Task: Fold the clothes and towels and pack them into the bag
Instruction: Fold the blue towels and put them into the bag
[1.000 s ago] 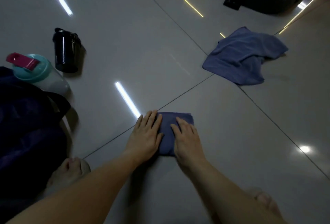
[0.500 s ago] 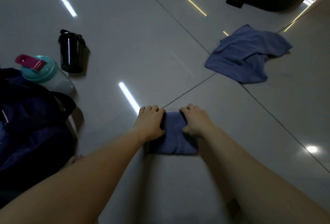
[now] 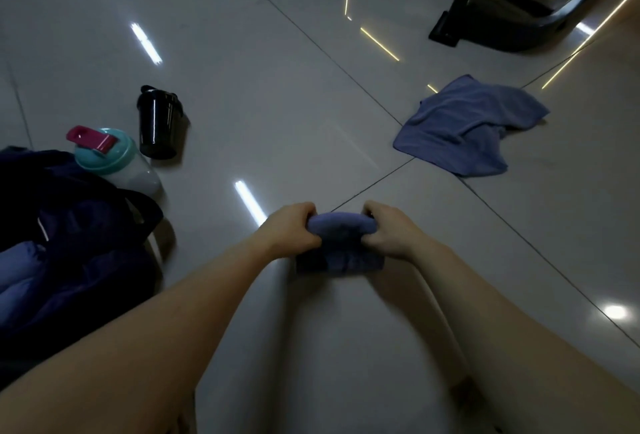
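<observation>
Fingers (image 3: 304, 211) of the left hand (image 3: 289, 231) and right hand (image 3: 389, 233) clamp the folded towel (image 3: 341, 246); the bag (image 3: 69, 243) lies at nine o'clock.

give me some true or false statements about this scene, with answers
1. The left hand and right hand both grip the folded blue cloth towel. True.
2. The second blue cloth towel is neatly folded. False: it lies crumpled on the tiled floor.
3. The black plastic shaker cup stands beside the white bottle with a teal lid and pink cap. True.
4. The dark navy fabric bag lies to the person's right. False: it lies to their left.
</observation>
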Motion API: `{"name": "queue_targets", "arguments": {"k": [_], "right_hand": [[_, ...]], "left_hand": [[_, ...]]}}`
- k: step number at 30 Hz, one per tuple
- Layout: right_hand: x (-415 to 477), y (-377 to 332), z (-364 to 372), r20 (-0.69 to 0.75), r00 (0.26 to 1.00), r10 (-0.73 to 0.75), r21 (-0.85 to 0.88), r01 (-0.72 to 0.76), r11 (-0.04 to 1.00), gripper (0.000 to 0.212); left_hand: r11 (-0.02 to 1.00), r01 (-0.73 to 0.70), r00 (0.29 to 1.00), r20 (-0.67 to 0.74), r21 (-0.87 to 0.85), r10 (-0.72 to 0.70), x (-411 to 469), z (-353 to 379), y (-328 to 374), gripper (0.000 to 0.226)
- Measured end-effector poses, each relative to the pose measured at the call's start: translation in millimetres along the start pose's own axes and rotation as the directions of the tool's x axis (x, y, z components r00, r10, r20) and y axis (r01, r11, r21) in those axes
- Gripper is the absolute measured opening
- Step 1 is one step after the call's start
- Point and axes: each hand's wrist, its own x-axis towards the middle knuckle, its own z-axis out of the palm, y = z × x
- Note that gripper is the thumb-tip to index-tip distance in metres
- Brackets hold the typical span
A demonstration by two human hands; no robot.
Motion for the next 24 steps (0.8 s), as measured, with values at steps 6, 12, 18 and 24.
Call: {"name": "queue_targets", "arguments": {"k": [6,12,18,24], "right_hand": [[-24.8,-13.6,-12.2,-0.28,0.947,-0.155,-0.214,0.096,0.972,0.028],[-84.9,22.1,77.1,-0.102,0.976,-0.192,-0.359,0.144,0.922,0.02],[-99.2,31.1,98.1,-0.08,0.961,-0.265,-0.437,0.205,0.876,0.019],[-95.0,20.7,91.8,-0.062,0.956,-0.285,-0.474,0.223,0.852,0.008]], "left_hand": [[0.925,-0.281,0.876,-0.325,0.255,0.355,-20.6,-8.1,12.0,0.028],[0.854,-0.324,0.923,-0.062,0.407,0.379,-67.5,71.6,-47.6,0.028],[0.834,-0.279,0.946,-0.013,0.476,0.324,-82.2,85.0,-52.8,0.033],[0.876,-0.237,0.965,-0.004,0.42,0.263,-85.2,80.2,-46.1,0.022]]}}
